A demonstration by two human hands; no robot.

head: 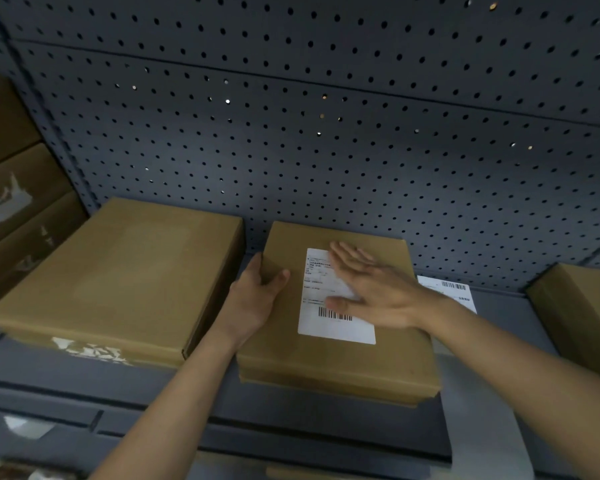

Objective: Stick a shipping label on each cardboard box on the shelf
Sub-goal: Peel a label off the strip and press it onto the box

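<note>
A flat cardboard box (329, 362) lies in the middle of the grey shelf (291, 407). A white shipping label (329, 327) with a barcode lies on its top. My right hand (371, 289) rests flat on the label, fingers spread. My left hand (257, 296) grips the box's left edge, thumb on top. A second, larger box (118, 275) without a label sits to the left. A third box (582, 313) shows at the right edge.
Another white label sheet (454, 289) lies on the shelf behind my right wrist. A grey pegboard (326, 116) backs the shelf. Stacked cardboard boxes (11, 188) with torn label scraps stand at far left. A lower shelf level shows below.
</note>
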